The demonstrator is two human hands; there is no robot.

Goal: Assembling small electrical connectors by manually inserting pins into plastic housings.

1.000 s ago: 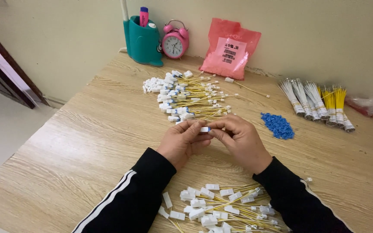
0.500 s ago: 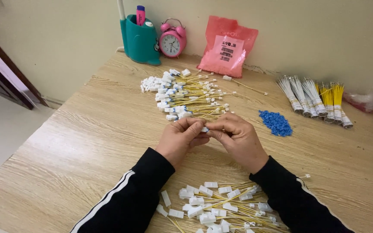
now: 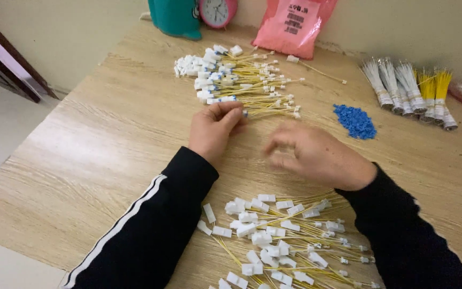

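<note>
My left hand reaches forward to the near edge of the far pile of yellow wires with white connectors. Its fingertips are pinched together on one yellow wire lying at that edge. My right hand hovers just above the table to the right, blurred by motion. Its fingers are loosely spread and nothing shows in them. A second pile of yellow wires and white connectors lies close to me, between my forearms in black sleeves.
A heap of small blue parts lies to the right of the far pile. Bundles of white and yellow wires rest at the far right. A teal holder, a pink alarm clock and a pink bag stand along the wall. The table's left edge drops to the floor.
My hands, which were joined on a white connector, have parted. The left went forward to the far pile with the wire and the right drew away to the right.
</note>
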